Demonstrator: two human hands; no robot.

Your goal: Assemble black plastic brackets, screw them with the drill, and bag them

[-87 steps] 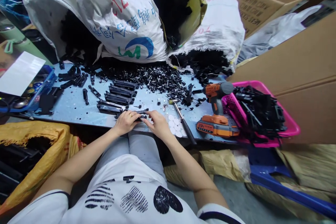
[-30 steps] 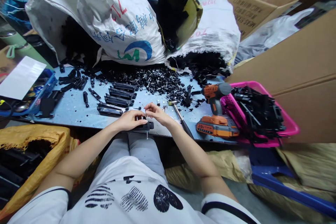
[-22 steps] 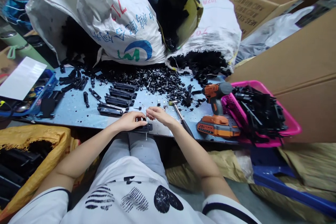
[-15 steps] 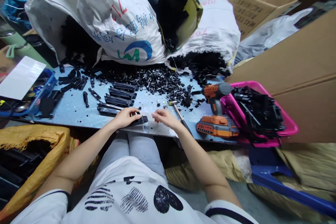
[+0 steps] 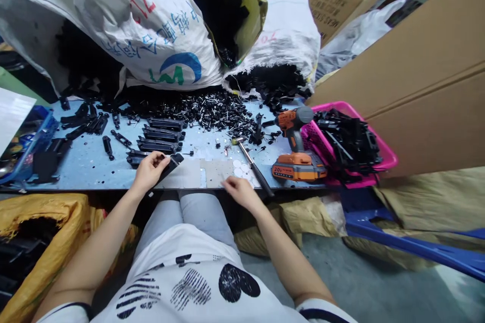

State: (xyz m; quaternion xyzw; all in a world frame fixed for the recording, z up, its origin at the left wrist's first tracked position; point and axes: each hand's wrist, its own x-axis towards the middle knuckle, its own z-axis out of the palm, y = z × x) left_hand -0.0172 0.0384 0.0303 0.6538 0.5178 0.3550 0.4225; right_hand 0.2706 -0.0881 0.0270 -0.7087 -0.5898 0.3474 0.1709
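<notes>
My left hand (image 5: 149, 171) is closed around a long black plastic part (image 5: 173, 164), holding it tilted at the front edge of the blue-topped table. Beyond that hand lies a row of several similar long black parts (image 5: 161, 136). My right hand (image 5: 241, 193) is over the table's front edge, fingers curled together and slightly blurred; whatever is between its fingertips is too small to make out. Between the hands lies a flat grey-beige sheet (image 5: 217, 172). A hammer (image 5: 253, 165) with a dark handle rests just beyond my right hand.
An orange cordless drill (image 5: 293, 146) stands right of the hammer, beside a pink basket (image 5: 388, 154) of black parts. Small black pieces with metal pins (image 5: 212, 111) are heaped before white sacks (image 5: 151, 25). A blue basket (image 5: 49, 131) stands left, above a yellow sack (image 5: 71, 212).
My left hand has moved left with the black part, which now tilts up at its far end. My right hand has drawn away from it, toward me. The view has shifted right.
</notes>
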